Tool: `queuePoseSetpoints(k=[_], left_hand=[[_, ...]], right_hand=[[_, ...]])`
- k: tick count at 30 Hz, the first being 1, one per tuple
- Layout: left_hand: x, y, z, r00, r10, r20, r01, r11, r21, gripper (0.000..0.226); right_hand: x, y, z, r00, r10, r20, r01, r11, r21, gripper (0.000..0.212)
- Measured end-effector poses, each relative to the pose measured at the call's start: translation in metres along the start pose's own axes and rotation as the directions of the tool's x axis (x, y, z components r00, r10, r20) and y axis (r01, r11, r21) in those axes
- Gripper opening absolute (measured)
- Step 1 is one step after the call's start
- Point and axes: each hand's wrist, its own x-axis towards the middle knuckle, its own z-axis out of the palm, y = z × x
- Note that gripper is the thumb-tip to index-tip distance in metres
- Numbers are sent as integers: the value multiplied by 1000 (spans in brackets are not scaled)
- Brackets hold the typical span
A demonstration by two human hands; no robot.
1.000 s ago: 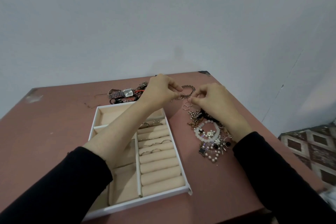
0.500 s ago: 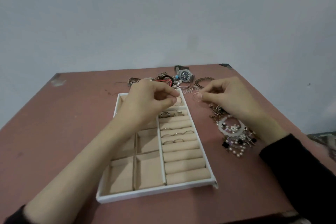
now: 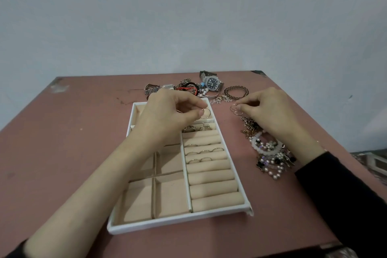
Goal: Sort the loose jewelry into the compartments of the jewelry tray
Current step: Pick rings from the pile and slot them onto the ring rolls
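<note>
A white jewelry tray [image 3: 219,212] with beige lining lies in the middle of the table. Its right column has padded rolls holding several thin rings [image 3: 201,152]. My left hand [image 3: 170,115] hovers over the tray's far end and pinches a thin hoop [image 3: 206,113] above the far compartment. My right hand [image 3: 270,109] is beside the tray on the right and pinches a pair of thin hoops [image 3: 236,109] just above the table. Loose jewelry lies in a pile [image 3: 270,153] under my right wrist.
More loose pieces lie beyond the tray: a blue-faced watch [image 3: 212,83], a beaded bracelet [image 3: 236,92], a silver watch [image 3: 155,88], red and black bands [image 3: 188,88]. The pink table [image 3: 62,142] ends near the wall behind and drops off at the right.
My left hand moved from the pile beyond the tray to over the tray's far compartment with a hoop. My right hand drew slightly right, holding hoops. The view shifted left.
</note>
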Motion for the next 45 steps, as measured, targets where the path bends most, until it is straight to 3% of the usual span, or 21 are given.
queuePoseSetpoints(k=[12,15,19,23,26,35,45], left_hand=[[-2,-1,-1,1000,3,1,-3,1000,17,12],[-2,-1,-2,1000,3,-17,-2,1000,12,12],[-3,-2,-6,999,12,-45,-11,1000,18,10],[-4,-2,-8,998,23,-57,-22,1000,18,9],[-4,-1,-7,998,29,-52,-27,999,30,9],[-2,-4,-8,998,34,-46,-33,999,34,8],[-2,-6,-8,999,33,-43,-32,999,31,8]], right_hand=[[1,0,-2,1000,5,-28,-1,986,164,3],[-4,-7,-7,995,23,100,-60,922,383,5],[-16,-24,-16,942,-169,290,-13,846,533,16],[-29,-34,-19,801,-350,486,70,861,504,15],[-36,-39,-17,709,-386,590,89,879,468,13],[-38,-41,-17,663,-379,646,139,910,391,22],[-33,-38,-17,621,-395,677,150,908,391,10]])
